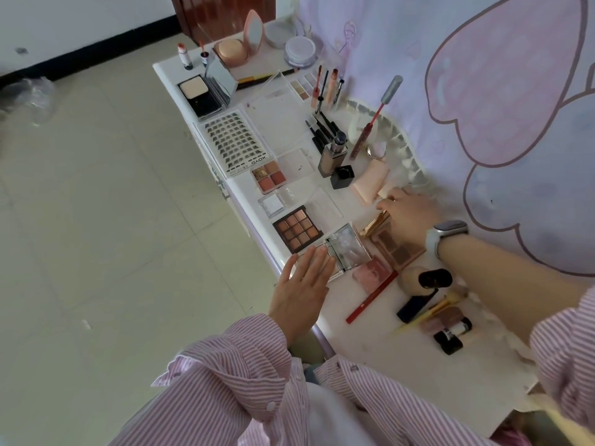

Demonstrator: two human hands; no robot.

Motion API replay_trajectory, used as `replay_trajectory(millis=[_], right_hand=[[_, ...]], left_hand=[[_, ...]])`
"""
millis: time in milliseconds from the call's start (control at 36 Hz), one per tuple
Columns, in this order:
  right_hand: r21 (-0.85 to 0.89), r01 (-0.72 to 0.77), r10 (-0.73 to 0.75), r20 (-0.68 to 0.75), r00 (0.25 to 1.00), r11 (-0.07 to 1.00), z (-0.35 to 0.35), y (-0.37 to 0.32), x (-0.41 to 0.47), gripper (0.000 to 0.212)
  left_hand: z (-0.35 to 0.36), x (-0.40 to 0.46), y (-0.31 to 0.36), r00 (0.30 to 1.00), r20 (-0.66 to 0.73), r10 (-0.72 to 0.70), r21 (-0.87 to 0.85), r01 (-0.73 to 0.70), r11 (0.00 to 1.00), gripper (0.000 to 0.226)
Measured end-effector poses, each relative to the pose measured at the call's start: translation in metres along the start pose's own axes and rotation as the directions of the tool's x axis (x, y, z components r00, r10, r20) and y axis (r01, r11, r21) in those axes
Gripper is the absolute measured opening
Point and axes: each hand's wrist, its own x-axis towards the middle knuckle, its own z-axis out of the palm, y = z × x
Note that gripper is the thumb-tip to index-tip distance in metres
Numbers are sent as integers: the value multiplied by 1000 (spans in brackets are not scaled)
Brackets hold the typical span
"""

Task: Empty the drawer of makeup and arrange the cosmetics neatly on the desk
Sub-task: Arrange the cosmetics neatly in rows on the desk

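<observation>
White desk [418, 358] crowded with cosmetics.
Left hand [302, 284] lies flat, fingers straight and together, on a mirrored compact [347, 249]; right hand [409, 214] curls over gold brushes [375, 225], grip unclear.

Pink-striped shirt sleeves [225, 375], pale watch [446, 235] on right wrist

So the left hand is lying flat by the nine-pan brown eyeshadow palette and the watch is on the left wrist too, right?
Not quite. The left hand does lie flat beside the nine-pan eyeshadow palette, but the head view shows the watch on the right wrist, behind the right hand reaching across the desk.
</observation>
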Motion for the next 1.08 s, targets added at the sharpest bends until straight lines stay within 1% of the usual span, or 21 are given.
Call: replay_trajectory(millis=[111,167,333,417,472,528,583,611,639,694,750,806,861,889,944,972,1000,1056,1083], right_hand=[[-238,112,-120,-22,992,965,8,4,8,40],[-304,148,-168,-40,985,941,12,4,11,39],[-395,201,-244,-62,968,896,11,5,14,36],[-366,200,-245,-80,966,909,10,7,10,34],[-270,169,-198,-85,976,948,7,10,5,30],[-137,104,-116,-86,990,985,-1,13,-3,25],[56,24,-18,-114,993,998,-9,16,-15,22],[172,-2,26,-137,990,985,-14,17,-23,21],[295,-16,67,-163,984,955,-18,18,-30,20],[528,-8,135,-202,970,849,-29,19,-42,13],[703,33,180,-227,957,711,-44,15,-53,7],[841,58,210,-200,957,537,-56,4,-63,10],[924,63,234,-160,959,377,-65,-8,-71,21],[949,63,247,-144,958,308,-68,-13,-74,26],[976,75,287,-133,949,204,-72,-21,-77,30],[978,91,315,-147,938,187,-74,-24,-78,30],[973,112,342,-176,923,201,-76,-25,-79,29],[948,147,363,-247,898,283,-79,-27,-80,27],[935,162,358,-275,892,316,-81,-27,-81,25]], left_hand=[[-1,-1,1,1000,-6,-19,-16,19,1000,55],[-2,-1,2,1000,-19,-23,-28,23,999,56],[-8,1,2,999,35,-39,-48,41,998,58],[-15,3,0,999,42,-31,-84,35,996,58],[-21,4,-1,999,28,-47,-136,50,989,55],[-27,6,-2,997,5,-77,-218,76,973,52],[-33,8,-4,992,-35,-119,-326,101,940,49],[-36,11,-5,988,-59,-142,-382,109,918,47],[-41,15,-6,982,-87,-165,-432,112,895,46],[-53,26,-5,965,-169,-199,-489,93,867,44],[-68,39,-3,940,-261,-220,-520,55,852,45],[-85,53,1,922,-314,-227,-528,29,849,51],[-98,65,4,912,-354,-208,-493,7,870,56],[-105,70,5,909,-370,-193,-483,-11,876,55],[-115,76,8,896,-412,-166,-487,-63,871,41],[-119,78,8,890,-433,-145,-481,-91,872,33],[-123,78,9,888,-441,-130,-481,-112,869,31],[-127,77,10,891,-439,-118,-507,-137,851,49],[-128,76,11,892,-433,-131,-552,-148,821,59]])
